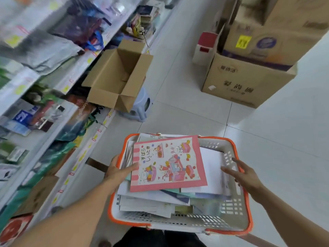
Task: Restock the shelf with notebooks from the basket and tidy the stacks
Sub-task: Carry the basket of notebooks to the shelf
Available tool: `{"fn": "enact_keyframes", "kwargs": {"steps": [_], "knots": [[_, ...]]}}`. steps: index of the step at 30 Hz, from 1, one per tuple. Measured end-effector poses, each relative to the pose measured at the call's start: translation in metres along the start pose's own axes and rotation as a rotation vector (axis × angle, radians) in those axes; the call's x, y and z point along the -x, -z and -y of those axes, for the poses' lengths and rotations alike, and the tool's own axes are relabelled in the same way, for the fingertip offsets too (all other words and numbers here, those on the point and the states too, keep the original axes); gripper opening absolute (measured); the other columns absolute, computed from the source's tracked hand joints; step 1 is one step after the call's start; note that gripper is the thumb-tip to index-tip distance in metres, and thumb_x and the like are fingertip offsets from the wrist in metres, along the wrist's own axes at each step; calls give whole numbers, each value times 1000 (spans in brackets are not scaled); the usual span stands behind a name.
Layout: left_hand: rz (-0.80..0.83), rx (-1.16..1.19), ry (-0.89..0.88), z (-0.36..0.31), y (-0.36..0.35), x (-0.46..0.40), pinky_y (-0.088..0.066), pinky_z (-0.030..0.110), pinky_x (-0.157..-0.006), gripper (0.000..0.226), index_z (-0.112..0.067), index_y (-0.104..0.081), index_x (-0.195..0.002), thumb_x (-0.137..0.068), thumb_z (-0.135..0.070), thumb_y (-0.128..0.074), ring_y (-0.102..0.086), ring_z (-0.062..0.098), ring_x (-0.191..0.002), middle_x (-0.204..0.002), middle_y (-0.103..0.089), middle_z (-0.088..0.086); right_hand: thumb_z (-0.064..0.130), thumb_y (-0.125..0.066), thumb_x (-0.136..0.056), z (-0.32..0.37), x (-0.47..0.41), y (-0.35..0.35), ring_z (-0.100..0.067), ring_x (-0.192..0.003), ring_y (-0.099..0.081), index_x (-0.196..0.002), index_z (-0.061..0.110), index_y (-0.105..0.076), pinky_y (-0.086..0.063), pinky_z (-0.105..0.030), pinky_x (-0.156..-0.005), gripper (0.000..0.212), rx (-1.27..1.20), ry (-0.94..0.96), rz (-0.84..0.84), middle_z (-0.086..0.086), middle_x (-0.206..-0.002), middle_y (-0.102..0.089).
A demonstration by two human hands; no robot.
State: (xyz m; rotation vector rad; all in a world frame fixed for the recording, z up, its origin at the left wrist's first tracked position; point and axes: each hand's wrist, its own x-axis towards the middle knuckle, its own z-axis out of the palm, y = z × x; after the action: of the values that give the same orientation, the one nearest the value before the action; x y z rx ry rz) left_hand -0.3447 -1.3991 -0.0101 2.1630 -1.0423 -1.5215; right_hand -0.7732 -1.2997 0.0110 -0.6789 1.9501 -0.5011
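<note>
The left hand grips the left edge of the pink notebook topping the loose pile in the basket, probably to lift it toward the shelf on the left. The right hand hovers spread and empty above the pile. Lower notebooks are buried; the shelf stock is blurred.

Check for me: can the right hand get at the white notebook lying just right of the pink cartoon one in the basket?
Probably yes. The right hand hovers open over the basket, fingertips by the white notebook, with nothing between them. The pink notebook, held by the left hand, overlaps its left edge.
</note>
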Motion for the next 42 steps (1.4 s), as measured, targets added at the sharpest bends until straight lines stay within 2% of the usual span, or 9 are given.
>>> {"fn": "enact_keyframes", "kwargs": {"steps": [7, 13, 18, 21, 28, 30, 33, 36, 42], "knots": [[-15, 113, -3, -168, -27, -128, -51, 42, -95, 93, -32, -42, -137, -59, -54, -86, -59, 27, -111, -130, -59, 3, 83, -75, -43, 182, -160, 64, -29, -113, -60, -141, 36, -48, -50, -48, -99, 112, 93, 72, -41, -2, -140, -54], [-37, 145, -5, -310, -52, -221, -50, 38, -94, 106, -35, -35, -142, -53, -61, -86, -55, 25, -118, -135, -54, 0, 80, -73, -45, 326, -298, 122, -29, -117, -57, -141, 36, -48, -48, -46, -99, 109, 173, 105, -19, -4, -146, -49], [-105, 260, 28, -420, -85, -296, -50, 46, -97, 106, -30, -32, -145, -58, -49, -88, -55, 29, -117, -137, -52, 6, 73, -78, -53, 442, -431, 159, -22, -92, -59, -143, 32, -48, -49, -34, -80, 103, 177, 169, 34, -8, -124, -60], [-161, 314, 68, -475, -105, -338, -51, 48, -95, 105, -30, -29, -147, -61, -44, -87, -56, 31, -117, -139, -50, 9, 61, -80, -66, 501, -514, 172, -26, -115, -58, -141, 31, -51, -48, -38, -95, 85, 228, 218, 64, -8, -139, -56], [-217, 426, 125, -576, -126, -414, -52, 51, -94, 107, -27, -30, -144, -56, -43, -90, -57, 29, -115, -134, -53, 8, 69, -77, -59, 633, -637, 195, -17, -68, -61, -139, 37, -51, -52, -42, -95, 90, 367, 227, 111, -12, -102, -70], [-207, 462, 145, -600, -129, -440, -50, 51, -97, 107, -24, -30, -144, -57, -41, -90, -56, 30, -117, -134, -52, 9, 68, -79, -60, 667, -665, 196, -14, -79, -66, -140, 37, -50, -50, -43, -99, 90, 393, 245, 118, -8, -103, -69], [-162, 511, 162, -634, -130, -479, -48, 52, -99, 124, -25, -28, -146, -43, -55, -91, -54, 30, -118, -136, -51, 8, 67, -80, -61, 709, -702, 200, -26, -123, -57, -139, 38, -51, -46, -47, -105, 87, 390, 250, 90, -6, -140, -56], [-118, 490, 193, -667, -126, -521, -44, 50, -103, 132, -31, -22, -147, -38, -63, -89, -49, 29, -125, -143, -45, 6, 81, -73, -52, 745, -741, 207, -29, -122, -57, -136, 42, -51, -47, -51, -104, 95, 404, 236, 72, -4, -142, -55], [-111, 409, 217, -741, -121, -587, -46, 44, -101, 124, -36, -26, -144, -40, -65, -87, -51, 26, -120, -139, -48, 2, 74, -74, -61, 803, -819, 210, -29, -121, -57, -137, 43, -50, -48, -52, -102, 85, 397, 232, 100, -2, -143, -54]]}}
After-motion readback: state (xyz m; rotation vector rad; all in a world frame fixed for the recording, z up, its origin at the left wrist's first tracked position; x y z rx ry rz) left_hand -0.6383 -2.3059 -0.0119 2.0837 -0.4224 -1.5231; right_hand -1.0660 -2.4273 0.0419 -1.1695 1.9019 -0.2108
